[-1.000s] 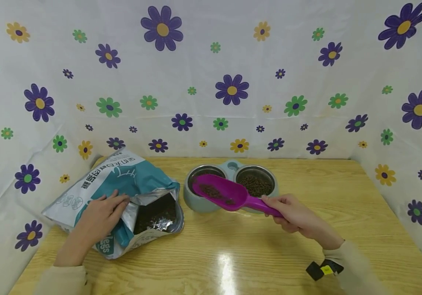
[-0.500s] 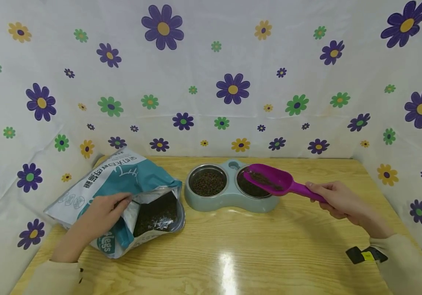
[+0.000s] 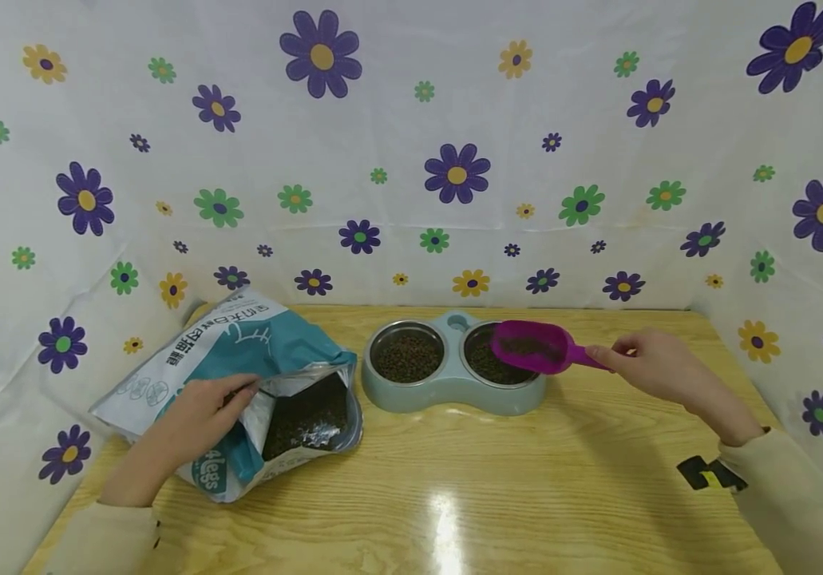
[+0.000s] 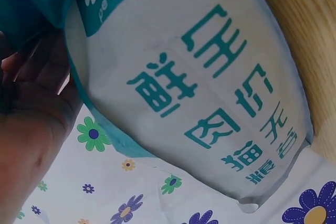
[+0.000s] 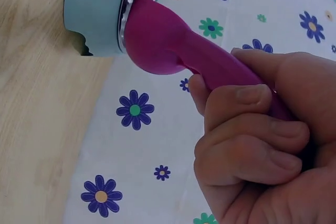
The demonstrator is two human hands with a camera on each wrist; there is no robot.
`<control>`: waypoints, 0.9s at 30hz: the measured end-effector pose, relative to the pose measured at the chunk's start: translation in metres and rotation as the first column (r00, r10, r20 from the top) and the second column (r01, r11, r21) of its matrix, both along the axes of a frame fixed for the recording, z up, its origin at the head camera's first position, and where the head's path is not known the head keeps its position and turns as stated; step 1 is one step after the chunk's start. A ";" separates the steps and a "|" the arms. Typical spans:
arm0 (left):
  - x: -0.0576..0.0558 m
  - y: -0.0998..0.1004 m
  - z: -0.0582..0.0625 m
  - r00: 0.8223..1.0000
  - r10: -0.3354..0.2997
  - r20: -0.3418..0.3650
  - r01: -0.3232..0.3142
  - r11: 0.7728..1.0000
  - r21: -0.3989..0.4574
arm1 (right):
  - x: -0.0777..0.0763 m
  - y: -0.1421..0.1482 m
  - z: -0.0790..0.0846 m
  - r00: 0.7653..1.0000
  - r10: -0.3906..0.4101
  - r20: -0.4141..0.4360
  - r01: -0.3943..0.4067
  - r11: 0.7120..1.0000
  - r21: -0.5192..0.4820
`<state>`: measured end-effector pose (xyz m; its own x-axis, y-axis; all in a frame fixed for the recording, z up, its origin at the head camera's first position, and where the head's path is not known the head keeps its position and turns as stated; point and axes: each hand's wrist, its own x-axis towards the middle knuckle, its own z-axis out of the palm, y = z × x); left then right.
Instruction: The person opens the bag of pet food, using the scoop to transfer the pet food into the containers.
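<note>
My right hand [image 3: 651,363] grips the handle of a magenta scoop [image 3: 536,346], with fingers curled round it in the right wrist view. The scoop's tip is over the right steel bowl [image 3: 481,363] of a pale blue double feeder [image 3: 454,393]; some brown kibble lies in the scoop. Kibble also fills part of the left steel bowl [image 3: 407,358]. At the left lies a teal and white pet food bag [image 3: 296,339], its mouth open towards the table's middle, dark kibble inside. My left hand [image 3: 206,411] pinches the bag's upper lip; its fingertips are partly hidden in the left wrist view.
Everything lies on a light wooden table [image 3: 411,495]. A white flowered cloth [image 3: 382,120] hangs behind and at both sides, close to the bag and the feeder's back. The bag's mouth is a short way left of the feeder.
The scoop moved right from over the left bowl to the right one, then tilted further down into it. Kibble now shows in the left bowl. My left hand stays at the bag.
</note>
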<state>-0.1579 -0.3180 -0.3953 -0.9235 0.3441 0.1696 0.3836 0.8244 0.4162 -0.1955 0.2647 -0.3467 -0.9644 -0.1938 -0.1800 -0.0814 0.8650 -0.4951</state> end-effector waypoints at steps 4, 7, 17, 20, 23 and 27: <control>-0.001 0.001 0.001 1.000 -0.003 0.007 0.004 1.000 -0.018 | 0.003 -0.005 0.000 0.997 0.022 -0.070 -0.017 0.998 0.066; -0.001 0.001 0.001 1.000 0.000 0.020 0.001 1.000 -0.029 | 0.008 -0.008 -0.001 0.990 0.038 -0.138 -0.023 0.994 0.106; -0.001 -0.001 0.000 1.000 0.002 -0.003 -0.002 0.999 -0.047 | 0.024 -0.021 -0.007 0.888 0.161 -0.432 -0.043 0.962 0.270; -0.001 -0.001 -0.001 1.000 0.000 -0.012 0.000 0.998 -0.057 | 0.025 -0.021 -0.013 0.816 0.219 -0.535 -0.043 0.946 0.322; 0.000 -0.001 -0.002 0.999 -0.006 -0.032 0.003 0.997 -0.077 | 0.025 -0.018 -0.020 0.718 0.294 -0.631 -0.047 0.925 0.378; 0.001 -0.002 -0.004 0.998 -0.015 -0.069 0.007 0.994 -0.107 | 0.025 -0.015 -0.028 0.618 0.358 -0.700 -0.039 0.904 0.427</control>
<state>-0.1571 -0.3196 -0.3997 -0.9068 0.3737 0.1951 0.4178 0.8582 0.2981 -0.1703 0.2494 -0.3750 -0.7295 -0.4774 0.4897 -0.4730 0.8694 0.1429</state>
